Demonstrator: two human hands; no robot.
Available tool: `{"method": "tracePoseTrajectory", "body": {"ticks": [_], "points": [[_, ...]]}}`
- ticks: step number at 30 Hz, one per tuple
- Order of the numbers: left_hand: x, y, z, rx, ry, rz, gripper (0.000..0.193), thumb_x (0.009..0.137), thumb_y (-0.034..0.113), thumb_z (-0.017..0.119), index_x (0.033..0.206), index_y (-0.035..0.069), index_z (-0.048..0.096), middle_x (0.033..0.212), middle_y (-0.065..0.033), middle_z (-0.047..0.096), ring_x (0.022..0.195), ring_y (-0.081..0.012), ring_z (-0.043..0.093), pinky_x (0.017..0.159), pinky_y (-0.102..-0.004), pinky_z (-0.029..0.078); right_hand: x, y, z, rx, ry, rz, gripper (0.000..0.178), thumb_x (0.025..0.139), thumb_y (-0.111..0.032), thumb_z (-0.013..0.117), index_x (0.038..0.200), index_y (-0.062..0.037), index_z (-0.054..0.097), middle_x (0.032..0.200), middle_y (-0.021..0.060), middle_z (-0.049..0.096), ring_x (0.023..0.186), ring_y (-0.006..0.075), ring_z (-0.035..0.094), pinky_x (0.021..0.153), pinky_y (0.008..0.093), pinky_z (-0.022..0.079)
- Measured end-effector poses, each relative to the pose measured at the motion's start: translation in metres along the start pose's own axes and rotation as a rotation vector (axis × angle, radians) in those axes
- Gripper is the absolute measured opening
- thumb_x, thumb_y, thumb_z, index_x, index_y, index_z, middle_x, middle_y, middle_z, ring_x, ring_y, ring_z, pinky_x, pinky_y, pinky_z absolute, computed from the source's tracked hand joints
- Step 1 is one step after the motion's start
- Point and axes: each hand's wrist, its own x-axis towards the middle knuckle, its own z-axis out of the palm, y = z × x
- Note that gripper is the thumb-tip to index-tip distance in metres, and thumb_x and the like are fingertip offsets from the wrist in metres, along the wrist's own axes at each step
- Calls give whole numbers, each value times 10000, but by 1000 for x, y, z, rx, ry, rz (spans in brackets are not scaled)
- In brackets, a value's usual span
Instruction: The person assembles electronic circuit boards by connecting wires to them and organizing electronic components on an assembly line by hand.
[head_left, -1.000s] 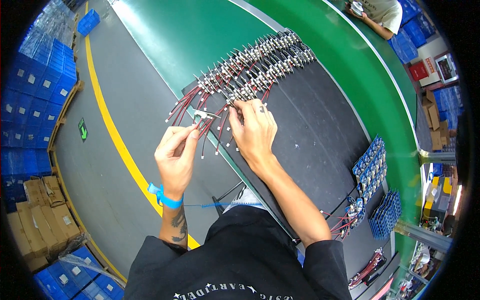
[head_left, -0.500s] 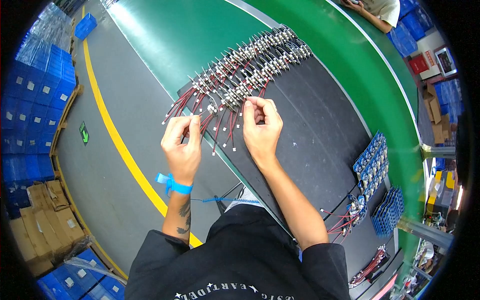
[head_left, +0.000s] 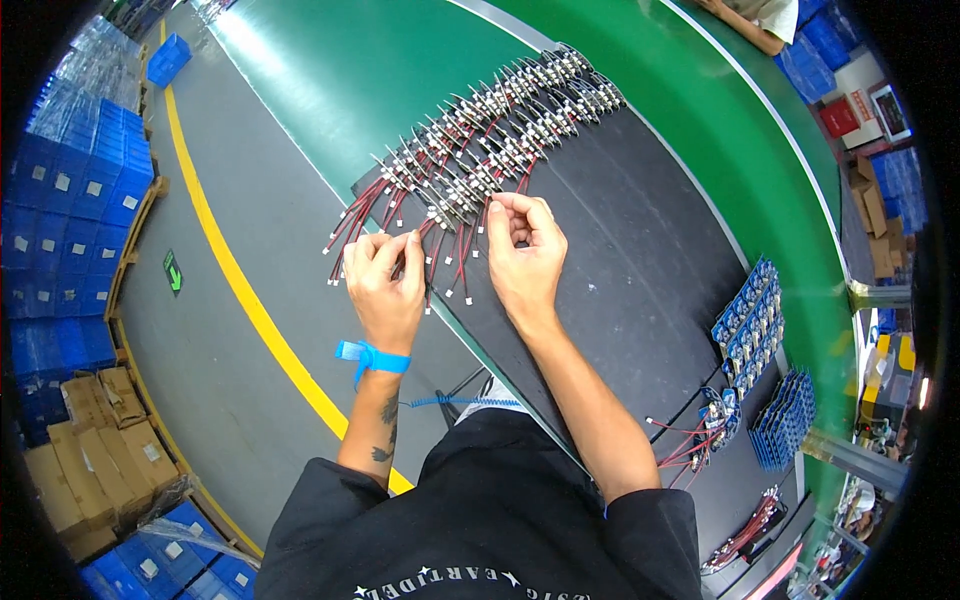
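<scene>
Small circuit boards (head_left: 450, 212) stand on edge in two long rows on a black mat (head_left: 620, 230), with red and black wires (head_left: 463, 262) ending in white plugs hanging toward me. My left hand (head_left: 385, 292), a blue wrist strap below it, is closed in a pinch on wires at the near end of the closer row. Beside the same row, my right hand (head_left: 527, 255) has thumb and forefinger pressed together. What lies between those fingertips is too small to make out.
At the right are blue circuit boards in a panel (head_left: 750, 325), a blue stack (head_left: 782, 425) and a wire bundle (head_left: 745, 535). Blue bins (head_left: 75, 215) and cardboard boxes (head_left: 95, 465) line the left. Another person's arm (head_left: 750, 28) shows at the top right.
My left hand has moved right and slightly closer to the row; the board at its wires now stands against the row's near end. My right hand stays nearly in place.
</scene>
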Motion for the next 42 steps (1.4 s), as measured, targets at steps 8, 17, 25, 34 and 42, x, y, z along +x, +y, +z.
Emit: {"method": "tracePoseTrajectory", "body": {"ticks": [8, 17, 25, 34, 42], "points": [[2, 1, 0, 32, 18, -36, 120, 773, 84, 742, 890, 68, 721, 849, -48, 570, 807, -229, 524, 731, -366, 423, -2, 2, -9, -39, -31, 17, 63, 854, -3, 664, 916, -5, 667, 770, 16, 578, 595, 46, 510, 501, 196, 412], [6, 2, -6, 91, -31, 19, 104, 759, 100, 744, 859, 89, 716, 843, -33, 573, 803, -218, 530, 710, -359, 399, 19, -9, -28, -567, -252, -186, 131, 815, -77, 702, 926, -20, 664, 791, 73, 620, 567, 170, 542, 556, 310, 454], [5, 14, -12, 28, -13, 25, 178, 744, 113, 760, 908, 80, 699, 895, -35, 583, 825, -222, 540, 721, -359, 398, 21, -7, -25, -625, -226, -98, 85, 829, -92, 692, 887, -37, 663, 801, 82, 631, 590, 223, 575, 572, 343, 467], [-6, 34, -10, 16, -208, 115, 289, 655, 160, 824, 900, 102, 682, 933, -33, 570, 921, -237, 535, 772, -378, 400, 21, -8, -23, -668, -220, -190, 62, 839, -99, 679, 876, -52, 666, 817, 99, 629, 697, 273, 648, 612, 376, 495], [-6, 23, -3, 56, -177, 156, 225, 708, 158, 783, 896, 101, 673, 938, -23, 575, 913, -242, 531, 737, -392, 385, 20, -10, -23, -607, -210, -162, 75, 837, -111, 679, 868, -46, 659, 824, 97, 625, 707, 273, 648, 620, 379, 497]]}}
